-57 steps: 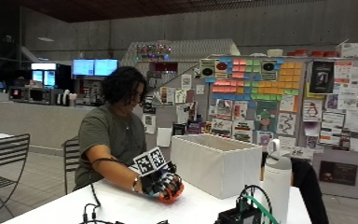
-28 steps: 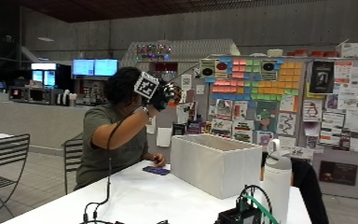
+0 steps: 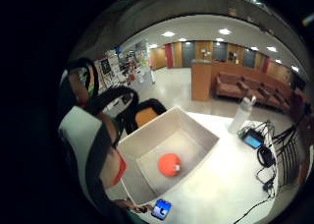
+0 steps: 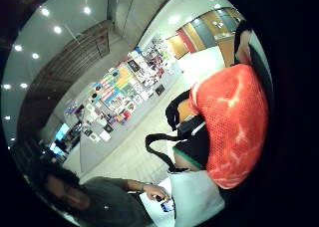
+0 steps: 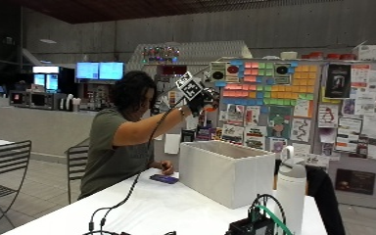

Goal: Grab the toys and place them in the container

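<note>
The person sits at the white table (image 5: 142,210) with the right arm stretched up and forward, the gloved right hand (image 5: 201,100) raised high above the open white container (image 5: 230,169). From the little-finger side, 1 orange ball toy (image 3: 169,164) lies on the container's floor, apart from the walls. From the thumb side, an orange mesh-textured shape (image 4: 232,127) fills the space close to the palm; I cannot tell whether the fingers grasp it or are released. The bare left hand (image 5: 166,169) rests on the table by a small blue device (image 5: 164,178), just beside the container's near wall. A white bottle (image 5: 291,188) and cables sit past the container's other end.
</note>
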Demonstrator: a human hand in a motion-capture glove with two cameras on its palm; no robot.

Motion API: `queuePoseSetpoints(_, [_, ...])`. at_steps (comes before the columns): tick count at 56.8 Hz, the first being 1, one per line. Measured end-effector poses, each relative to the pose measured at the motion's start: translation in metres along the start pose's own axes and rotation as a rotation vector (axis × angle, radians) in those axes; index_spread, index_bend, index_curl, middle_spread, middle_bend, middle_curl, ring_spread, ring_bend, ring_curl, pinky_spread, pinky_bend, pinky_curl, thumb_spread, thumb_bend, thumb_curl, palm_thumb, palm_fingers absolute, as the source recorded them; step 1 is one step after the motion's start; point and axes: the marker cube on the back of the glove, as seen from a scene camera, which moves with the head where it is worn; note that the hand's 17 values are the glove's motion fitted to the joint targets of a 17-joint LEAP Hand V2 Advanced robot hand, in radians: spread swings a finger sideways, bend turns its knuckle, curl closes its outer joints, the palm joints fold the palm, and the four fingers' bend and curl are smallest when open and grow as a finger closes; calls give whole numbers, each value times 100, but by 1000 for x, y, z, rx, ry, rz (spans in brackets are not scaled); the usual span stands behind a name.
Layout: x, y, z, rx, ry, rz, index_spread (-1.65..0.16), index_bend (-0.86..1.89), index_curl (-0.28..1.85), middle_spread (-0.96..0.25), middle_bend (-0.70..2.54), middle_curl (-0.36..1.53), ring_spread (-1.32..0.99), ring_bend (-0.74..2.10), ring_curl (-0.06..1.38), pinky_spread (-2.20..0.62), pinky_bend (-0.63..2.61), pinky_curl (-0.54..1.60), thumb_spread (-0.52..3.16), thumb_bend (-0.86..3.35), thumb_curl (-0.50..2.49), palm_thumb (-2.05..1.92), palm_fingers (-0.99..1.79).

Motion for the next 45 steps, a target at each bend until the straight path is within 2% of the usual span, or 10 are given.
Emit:
queuePoseSetpoints(3, [-22,4,6,-87,-231,52,-52,40,124,-35,115,110,-46,116,67,-38,112,55,89,8,98,42,93])
queuePoseSetpoints(6, [-26,8,15,-173,-278,69,-51,30,124,-34,113,109,-43,117,67,-35,104,52,93,2,95,33,76])
queuePoseSetpoints(8, [-26,10,19,-209,-297,80,-50,28,119,-31,103,103,-39,98,64,-26,99,53,105,-13,82,4,39])
queuePoseSetpoints(9, [-25,10,21,-217,-304,85,-50,28,119,-30,103,102,-38,98,65,-24,99,54,108,-11,80,1,39])
queuePoseSetpoints(12, [-19,11,21,-219,-307,90,-49,22,111,-24,73,92,-30,76,61,-14,105,55,102,-17,71,-17,-16])
queuePoseSetpoints(19, [-3,13,16,-215,-233,99,-49,18,98,-17,50,78,-21,51,44,-3,101,44,96,-15,57,-19,-8])
queuePoseSetpoints(27, [13,31,6,-237,-187,105,-47,17,88,-13,42,70,-17,49,40,4,95,40,91,-14,45,-19,0])
queuePoseSetpoints(36, [51,95,-10,-307,-60,77,-45,18,79,-11,40,65,-15,54,40,6,86,37,89,-14,36,-18,7])
queuePoseSetpoints(42, [87,152,-13,-380,182,24,-45,18,75,-11,41,62,-16,57,40,6,79,34,90,-13,32,-17,11])
queuePoseSetpoints(45, [102,181,-14,-413,236,81,-44,19,73,-11,40,61,-16,57,40,6,78,34,90,-13,30,-17,11])
